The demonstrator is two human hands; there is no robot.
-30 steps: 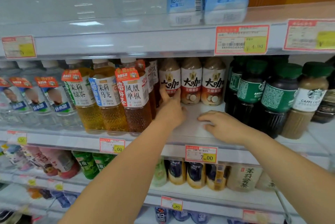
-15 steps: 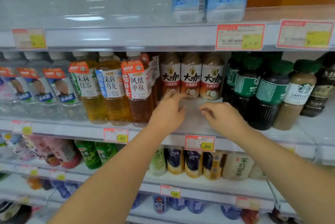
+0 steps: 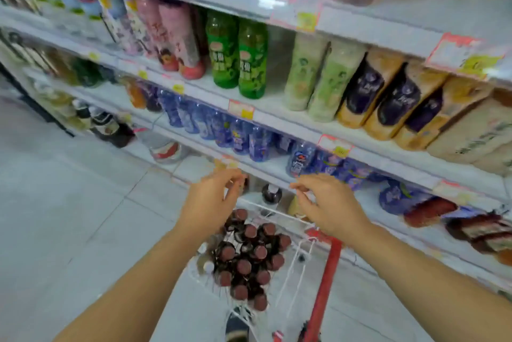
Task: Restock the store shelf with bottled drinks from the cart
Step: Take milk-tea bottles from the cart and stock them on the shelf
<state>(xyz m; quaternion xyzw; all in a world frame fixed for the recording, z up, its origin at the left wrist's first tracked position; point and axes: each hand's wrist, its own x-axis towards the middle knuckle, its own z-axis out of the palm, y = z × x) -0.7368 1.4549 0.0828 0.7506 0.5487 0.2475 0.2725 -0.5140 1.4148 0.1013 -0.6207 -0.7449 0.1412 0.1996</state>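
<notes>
Below both hands, at roughly 6 o'clock, we're seeing the bottles [image 3: 246, 258] standing packed in the cart [image 3: 279, 212]: long axis vertical, maroon caps pointing up at us. We're holding the left hand [image 3: 210, 200] and right hand [image 3: 329, 203] apart, both empty, fingers loosely curled, hovering over the cart's far rim. Left hand is sitting nearer the cluster. We're judging the next move as a straight top-down grab. The shelf [image 3: 279, 120] is running from 12 to 3 o'clock.

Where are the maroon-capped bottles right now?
Head view, lower centre: the maroon-capped bottles stand packed in the wire cart, below the left hand and right hand, beside its red bar.
</notes>
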